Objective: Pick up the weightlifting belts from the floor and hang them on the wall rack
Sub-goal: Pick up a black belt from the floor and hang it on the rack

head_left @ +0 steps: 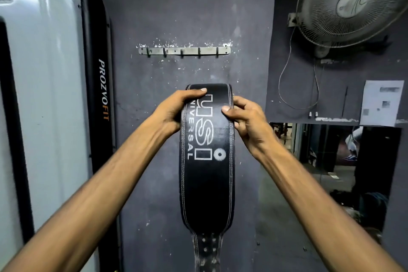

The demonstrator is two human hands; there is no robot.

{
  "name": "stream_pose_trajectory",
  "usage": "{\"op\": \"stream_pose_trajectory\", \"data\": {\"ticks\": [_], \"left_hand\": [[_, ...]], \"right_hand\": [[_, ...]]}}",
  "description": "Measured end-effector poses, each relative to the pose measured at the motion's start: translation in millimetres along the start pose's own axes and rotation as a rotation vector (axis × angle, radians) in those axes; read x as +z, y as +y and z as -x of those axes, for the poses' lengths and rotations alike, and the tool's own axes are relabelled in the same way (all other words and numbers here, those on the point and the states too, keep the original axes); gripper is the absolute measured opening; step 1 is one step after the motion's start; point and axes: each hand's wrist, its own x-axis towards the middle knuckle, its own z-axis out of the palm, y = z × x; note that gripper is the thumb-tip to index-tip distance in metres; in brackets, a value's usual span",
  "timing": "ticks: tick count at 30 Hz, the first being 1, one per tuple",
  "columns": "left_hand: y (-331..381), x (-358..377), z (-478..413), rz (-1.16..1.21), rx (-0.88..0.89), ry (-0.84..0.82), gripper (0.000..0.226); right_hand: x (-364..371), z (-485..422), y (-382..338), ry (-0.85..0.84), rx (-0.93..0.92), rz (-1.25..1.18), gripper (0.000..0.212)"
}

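Both hands grip a black belt [207, 161] by its upper fold, the left hand [176, 110] with its thumb on the printed face and the right hand [245, 117] pinching the opposite edge; the remaining fingers curl behind the leather, hidden. Above the fingertips, apart from them, the wall rack [184, 51] hangs bare. Below the hands the belt's punched end runs out of the frame, its buckle unseen.

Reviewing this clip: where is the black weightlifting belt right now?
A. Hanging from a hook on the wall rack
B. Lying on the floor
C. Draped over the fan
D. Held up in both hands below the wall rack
D: the left hand and right hand grip the weightlifting belt below the wall rack, whose hooks are bare.
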Motion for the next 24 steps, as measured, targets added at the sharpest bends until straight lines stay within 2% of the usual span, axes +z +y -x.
{"op": "stream_pose_trajectory", "data": {"ticks": [2,4,6,8,11,15,17,20,21,24], "left_hand": [[-6,0,-3,-0.001,0.061,-0.020,0.024],[-12,-1,-8,-0.043,0.168,-0.031,0.036],[-19,-1,-10,-0.101,0.243,-0.069,0.056],[-26,-2,-8,-0.177,0.289,-0.079,0.060],[-30,-6,-7,-0.242,0.290,-0.059,0.053],[-4,-6,-20,-0.104,0.163,-0.030,0.020],[9,-5,-30,-0.065,0.131,-0.022,0.024],[17,-4,-39,-0.033,0.120,0.012,0.015],[15,-3,-40,-0.023,0.122,0.003,0.013],[-3,-4,-43,-0.081,0.197,0.001,0.008]], "right_hand": [[-3,-1,-5,0.006,0.004,0.028,0.028],[-5,-9,-15,0.047,0.048,0.052,0.021],[-5,-21,-22,0.087,0.075,0.099,0.029],[-6,-35,-26,0.128,0.068,0.084,0.036],[-7,-48,-24,0.160,0.017,0.061,0.022],[-2,-38,-12,0.116,-0.080,0.090,0.009],[2,-29,-3,0.071,-0.150,0.128,0.009],[2,-21,2,0.032,-0.214,0.206,0.005],[0,-22,0,0.039,-0.199,0.209,0.003],[-6,-38,-12,0.099,-0.036,0.160,0.022]]}}
